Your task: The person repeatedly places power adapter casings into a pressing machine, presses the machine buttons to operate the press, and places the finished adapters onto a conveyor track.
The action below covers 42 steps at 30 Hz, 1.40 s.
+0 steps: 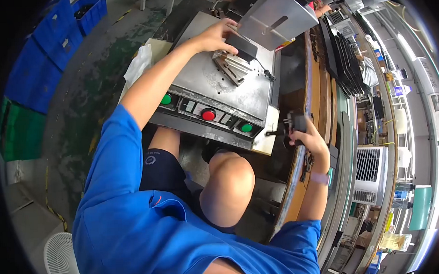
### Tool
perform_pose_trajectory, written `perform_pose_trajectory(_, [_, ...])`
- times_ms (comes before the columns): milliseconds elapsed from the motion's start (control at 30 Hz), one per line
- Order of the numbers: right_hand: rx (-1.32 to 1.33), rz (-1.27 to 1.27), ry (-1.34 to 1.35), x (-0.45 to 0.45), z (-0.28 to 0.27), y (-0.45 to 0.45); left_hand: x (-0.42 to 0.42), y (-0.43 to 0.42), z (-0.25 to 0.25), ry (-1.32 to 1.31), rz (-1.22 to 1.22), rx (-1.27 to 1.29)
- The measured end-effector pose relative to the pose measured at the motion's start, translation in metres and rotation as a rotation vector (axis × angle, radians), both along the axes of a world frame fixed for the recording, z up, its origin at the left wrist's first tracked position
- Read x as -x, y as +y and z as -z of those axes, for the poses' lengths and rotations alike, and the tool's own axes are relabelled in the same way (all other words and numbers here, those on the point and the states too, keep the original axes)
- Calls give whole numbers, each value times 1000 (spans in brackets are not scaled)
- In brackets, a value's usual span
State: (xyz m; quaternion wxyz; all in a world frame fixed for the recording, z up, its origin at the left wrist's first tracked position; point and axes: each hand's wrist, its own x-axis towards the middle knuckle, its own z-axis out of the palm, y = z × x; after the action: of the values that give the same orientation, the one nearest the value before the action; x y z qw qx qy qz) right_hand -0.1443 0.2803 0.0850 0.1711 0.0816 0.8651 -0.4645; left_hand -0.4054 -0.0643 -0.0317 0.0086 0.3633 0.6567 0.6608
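Note:
My left hand [217, 38] is closed on the end of a black box-shaped block [241, 47], with the thumb at the near edge. The block rests at a slotted metal fixture [230, 69] on the steel plate of a machine. A thin black cord [269, 76] lies by the block's right end. To the right of the machine, my right hand [310, 137] grips a dark piece [296, 122] with short projecting parts on its left side. Its exact kind is hard to make out, as the fingers partly cover it.
The machine's front has a red button [208, 114] and green buttons [246, 128]. A grey metal housing [277, 19] overhangs the plate. A long bench edge [298, 168] runs along the right. Black panels [342, 58] stand beyond it. Blue crates [33, 71] stand at the left.

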Motion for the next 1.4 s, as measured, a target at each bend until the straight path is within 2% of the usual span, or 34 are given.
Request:
perform_pose_trajectory(33, [-20,25,-261,16,-6,-1,-15,-9,-5,-114,-2,-71])
perform_pose_trajectory(67, [-133,-65,-323,32,-1,8,-36,-21,-11,-229,-7,-141])
perform_pose_trajectory(100, [-192,-58,-299,50,22,32,-56,-33,-10,-348,-20,-211])
perform_pose_trajectory(167, [-61,126,-104,74,33,26,-86,-50,11,-476,119,-615])
perform_pose_trajectory(233, [44,123,65,104,41,9,-150,-66,-2,-775,242,-959])
perform_pose_trajectory(300, [-9,68,161,141,62,-7,-205,-75,-3,-746,125,-992])
perform_pose_trajectory(367, [-86,-15,300,168,76,-42,-245,-82,8,-823,-58,-895])
perform_pose_trajectory(433, [-332,-375,987,195,89,-71,-282,-92,23,-957,-170,-883])
perform_pose_trajectory(467, [-484,-461,1063,203,93,-76,-296,-98,32,-961,-214,-817])
perform_pose_trajectory(567, [-738,-610,1014,211,81,-110,-319,-117,51,-971,-345,-628])
perform_pose_trajectory(667, [-757,-660,930,217,92,-129,-321,-120,52,-987,-454,-531])
perform_pose_trajectory(733, [-761,-717,907,218,89,-127,-310,-107,55,-844,-553,-399])
perform_pose_trajectory(833, [-1063,-676,860,188,70,-104,-281,-97,58,-623,-542,-132])
perform_pose_trajectory(900, [-901,-684,400,134,38,-93,-262,-90,53,-134,-714,162])
perform_pose_trajectory(933, [-789,-740,299,111,49,-73,-254,-91,55,-95,-713,190])
perform_pose_trajectory(967, [-890,-738,164,80,50,-82,-248,-89,58,-58,-708,218])
perform_pose_trajectory(1000, [-1012,-702,230,57,79,-81,-246,-90,57,-90,-684,203])
perform_pose_trajectory(1033, [-1109,-637,431,44,101,-83,-249,-89,59,-65,-693,197])
perform_pose_trajectory(1100, [-1114,-630,577,20,105,-77,-251,-91,60,8,-703,203])
perform_pose_trajectory(1167, [-925,-566,691,5,88,-88,-258,-82,33,17,-645,142])
perform_pose_trajectory(1200, [-746,-509,704,-1,71,-104,-258,-71,16,-167,-480,-68])
perform_pose_trajectory(1233, [-403,-476,748,-4,64,-115,-259,-56,-3,-357,-304,-267])
perform_pose_trajectory(1300, [48,-500,740,-2,55,-148,-252,-19,-55,-140,-324,-313])
perform_pose_trajectory(1333, [334,-445,569,-2,51,-163,-244,-4,-75,-101,-251,-285])
perform_pose_trajectory(1367, [620,-386,402,-4,48,-176,-238,4,-96,51,-284,-27])
perform_pose_trajectory(1400, [927,-243,230,-5,44,-183,-232,11,-105,11,-298,-17])
